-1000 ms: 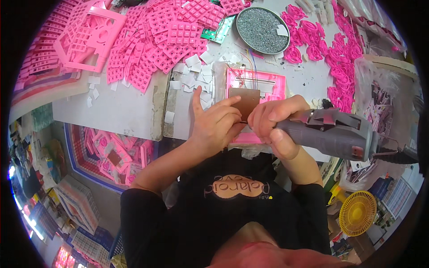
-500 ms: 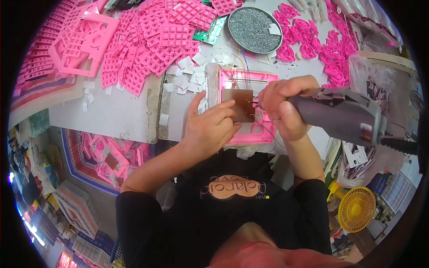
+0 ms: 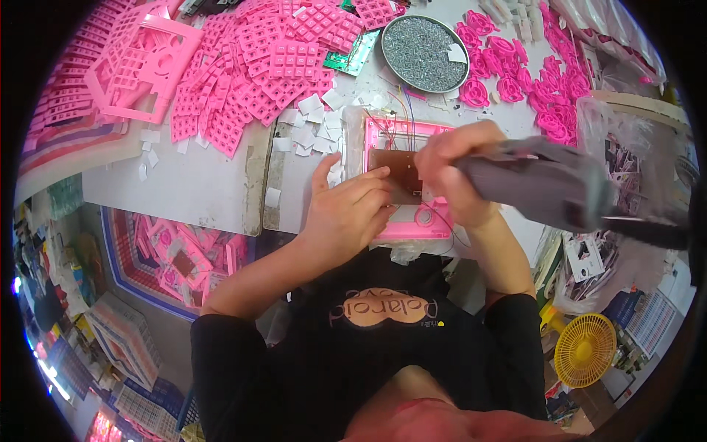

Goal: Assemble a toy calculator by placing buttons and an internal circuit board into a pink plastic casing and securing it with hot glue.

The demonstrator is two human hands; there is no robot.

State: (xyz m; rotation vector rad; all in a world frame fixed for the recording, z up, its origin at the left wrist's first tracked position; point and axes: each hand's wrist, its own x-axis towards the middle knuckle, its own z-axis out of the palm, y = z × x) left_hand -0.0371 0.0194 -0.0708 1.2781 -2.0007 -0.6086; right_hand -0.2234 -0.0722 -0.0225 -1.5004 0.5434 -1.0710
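Note:
A pink plastic housing point(image 3: 401, 231) lies on the table in front of me, with a brown circuit board point(image 3: 402, 190) inside it and thin coloured wires point(image 3: 402, 122) running out at the far side. My left hand point(image 3: 345, 210) rests on the board's left part, fingers stretched out and holding nothing. My right hand point(image 3: 460, 173) is wrapped round a dark grey power screwdriver point(image 3: 534, 184), lying sideways over the housing's right side. Its tip is hidden behind my right fingers, over the board's right part, so contact cannot be seen.
Pink keypads point(image 3: 291, 59) are heaped at the far left, beside white paper squares point(image 3: 302, 136). A round tray of screws point(image 3: 423, 55) stands at the back, near pink ring-shaped parts point(image 3: 508, 88). A basket point(image 3: 125, 258) of pink parts sits lower left; a yellow fan point(image 3: 585, 350) is lower right.
My right hand and the screwdriver have shifted left over the board, hiding more of its right part. My left hand stays in place on the board.

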